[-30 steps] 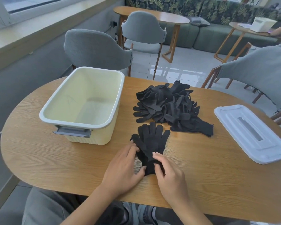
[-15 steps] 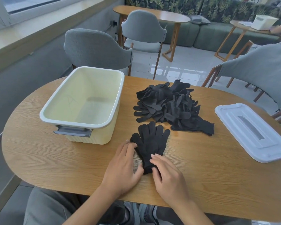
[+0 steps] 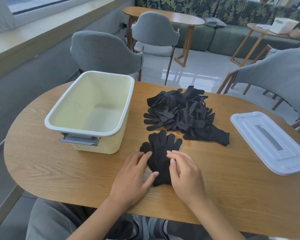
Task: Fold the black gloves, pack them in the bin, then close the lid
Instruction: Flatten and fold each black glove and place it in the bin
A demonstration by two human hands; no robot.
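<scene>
Head view, knit black glove flat on woodgrain, both hands' grip loose, fingers relaxed.

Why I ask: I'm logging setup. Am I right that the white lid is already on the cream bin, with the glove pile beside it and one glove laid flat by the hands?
Not quite. The head view shows the white lid lying on the table, right of the glove pile, and the cream bin open. The flat glove does lie between both hands.
</scene>
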